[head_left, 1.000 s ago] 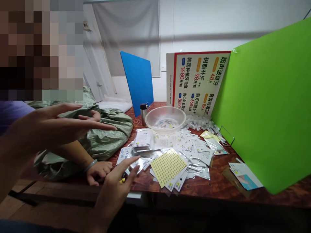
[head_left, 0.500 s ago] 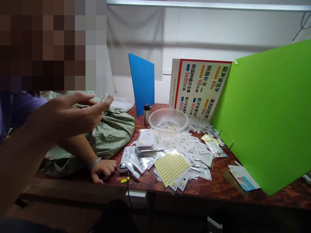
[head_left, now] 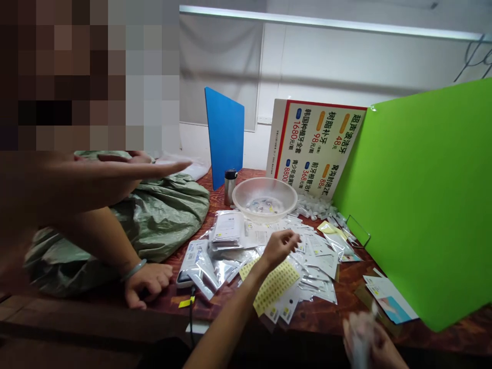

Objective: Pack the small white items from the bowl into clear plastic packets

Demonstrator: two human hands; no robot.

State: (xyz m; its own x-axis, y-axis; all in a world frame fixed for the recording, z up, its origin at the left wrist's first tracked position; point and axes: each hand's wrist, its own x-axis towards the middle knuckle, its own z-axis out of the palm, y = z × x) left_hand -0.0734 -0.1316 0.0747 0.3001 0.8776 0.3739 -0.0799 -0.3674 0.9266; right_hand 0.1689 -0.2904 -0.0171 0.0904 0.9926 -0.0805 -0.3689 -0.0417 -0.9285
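Note:
My left hand [head_left: 282, 248] reaches in from the bottom over a yellow sticker sheet [head_left: 275, 287] and a heap of flat white packets [head_left: 317, 253]. Its fingers are curled together; whether anything small is between them cannot be seen. Low at the right, by the table's front edge, my right hand [head_left: 378, 348] is closed around a translucent plastic packet [head_left: 363, 333], smeared by motion. Beyond the heap stands a clear plastic basin [head_left: 265, 210] with small pieces in its bottom.
At the left, a co-worker's blurred hand [head_left: 154, 171] is stretched out; another hand [head_left: 148, 282] with a bracelet rests on the table. Stacked packets [head_left: 227, 230], a power bank-like white box [head_left: 188, 261], a steel flask [head_left: 229, 187], a blue board [head_left: 226, 136] and a green board [head_left: 418, 205] stand around.
Both my hands have come into view from below, the right with a plastic packet. The co-worker's raised hand has straightened its fingers. The view has shifted slightly.

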